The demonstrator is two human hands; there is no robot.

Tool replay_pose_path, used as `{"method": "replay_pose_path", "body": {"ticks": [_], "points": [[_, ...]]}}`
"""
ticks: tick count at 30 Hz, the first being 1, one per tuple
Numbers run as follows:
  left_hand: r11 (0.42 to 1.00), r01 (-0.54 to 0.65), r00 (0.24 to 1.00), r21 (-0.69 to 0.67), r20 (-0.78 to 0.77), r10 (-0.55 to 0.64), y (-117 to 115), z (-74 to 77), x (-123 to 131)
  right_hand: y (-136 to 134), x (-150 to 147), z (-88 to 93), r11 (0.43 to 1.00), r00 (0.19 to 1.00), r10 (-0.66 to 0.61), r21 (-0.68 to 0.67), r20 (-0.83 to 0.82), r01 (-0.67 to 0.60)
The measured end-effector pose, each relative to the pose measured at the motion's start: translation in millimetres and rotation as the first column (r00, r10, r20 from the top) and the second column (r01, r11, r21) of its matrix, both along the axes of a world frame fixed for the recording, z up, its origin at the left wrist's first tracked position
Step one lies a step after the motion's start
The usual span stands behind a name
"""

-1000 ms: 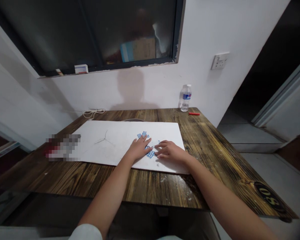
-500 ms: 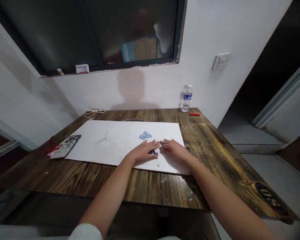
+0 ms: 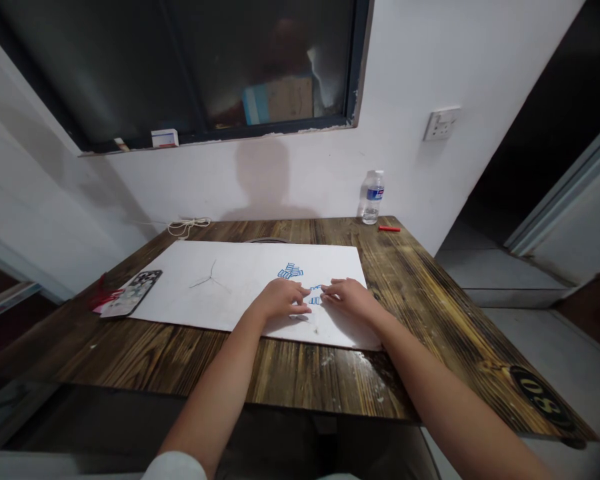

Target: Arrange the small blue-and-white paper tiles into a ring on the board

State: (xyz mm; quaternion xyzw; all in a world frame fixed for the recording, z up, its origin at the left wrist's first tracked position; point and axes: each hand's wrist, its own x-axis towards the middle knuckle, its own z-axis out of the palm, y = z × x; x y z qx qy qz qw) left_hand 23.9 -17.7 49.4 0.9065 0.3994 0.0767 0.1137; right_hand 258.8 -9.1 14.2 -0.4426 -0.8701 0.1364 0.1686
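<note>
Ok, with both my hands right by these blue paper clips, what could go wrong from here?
Your left hand and right hand are close around the loose blue paper clips, so a finger could nudge them into the clip pile beyond. Clips might also slide off the white sheet onto the dark wooden table, where they'd be harder to spot.

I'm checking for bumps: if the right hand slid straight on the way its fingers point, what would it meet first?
The right hand would probably meet the small blue paper clips on the white sheet first; depth is unclear here.
</note>
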Motion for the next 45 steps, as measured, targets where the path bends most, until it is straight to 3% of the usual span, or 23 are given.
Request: {"method": "replay_pose_path", "body": {"ticks": [5, 11, 25, 28, 33, 39, 45], "points": [[0.962, -0.273, 0.959, 0.026, -0.075, 0.274, -2.5, 3.2, -1.4, -0.1, 0.3, -1.7, 0.999, 1.000, 0.025, 0.043, -0.001, -0.025], [0.784, -0.597, 0.767, 0.171, -0.168, 0.620, 4.0, -0.4, -5.9, -4.2, -0.8, 2.5, 0.997, 1.000, 0.003, 0.072, 0.021, -0.004], [0.626, -0.750, 0.597, 0.215, -0.189, 0.780, 10.9, -25.5, -15.9, -9.4, -2.6, 10.8, 0.985, 0.986, 0.162, 0.063, -0.051, -0.159], [0.657, -0.735, 0.639, 0.166, -0.152, 0.754, 17.7, -33.3, -19.2, -7.9, -3.1, 9.5, 0.985, 0.984, 0.172, 0.044, -0.057, -0.169], [0.771, -0.633, 0.764, 0.067, -0.111, 0.636, 26.1, -37.0, -15.8, -7.2, -4.7, 9.3, 0.985, 0.983, 0.172, -0.001, -0.070, -0.172], [0.923, -0.385, 0.916, -0.023, -0.128, 0.379, 24.3, -32.1, -8.9, -12.9, -8.3, 7.2, 0.958, 0.951, 0.286, 0.039, -0.120, -0.284], [0.983, -0.110, 0.994, -0.147, -0.029, 0.107, 11.5, -22.3, -1.1, -15.7, -15.4, 4.5, 0.907, 0.889, 0.420, 0.045, -0.185, -0.419]]}}
